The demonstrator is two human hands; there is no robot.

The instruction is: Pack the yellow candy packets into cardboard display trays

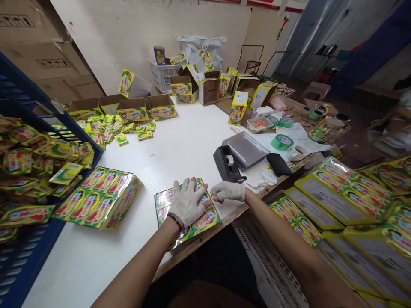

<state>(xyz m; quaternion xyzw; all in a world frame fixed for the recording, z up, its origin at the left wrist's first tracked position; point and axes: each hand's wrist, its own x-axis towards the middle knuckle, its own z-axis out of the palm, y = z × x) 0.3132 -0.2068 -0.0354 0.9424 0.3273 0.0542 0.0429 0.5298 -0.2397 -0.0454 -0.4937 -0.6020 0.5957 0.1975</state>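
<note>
- The wrapped bundle of packets (205, 220) lies flat at the near edge of the white counter (180, 145), directly in front of the person; it is yellow-green, printed in bright colours and sealed in clear glossy film.
- The left hand (186, 203), in a knitted white glove, rests spread and flat on top of the bundle, fingers apart, pressing down rather than gripping.
- The right hand (228, 191), also gloved, is closed at the bundle's right edge with thumb and fingers pinched together; what is pinched is too small to tell, perhaps a bit of tape or film.
- Judged from its looks, the bundle is light and fairly flat, somewhat flexible, and the film is likely slippery; a flat palm on top steadies it, and the edges or corners are the natural places to take hold.
- Just beyond the right hand stands a black tape dispenser (228, 164), with a grey scale (245, 148) behind it.
- Green tape rolls (281, 142) lie further right among papers.
- To the left sits another wrapped bundle (99, 197), and a blue crate (28, 188) heaped with loose packets.
- Open cardboard boxes (160, 107) stand at the far side, and finished bundles (349, 201) pile up at the right.
</note>
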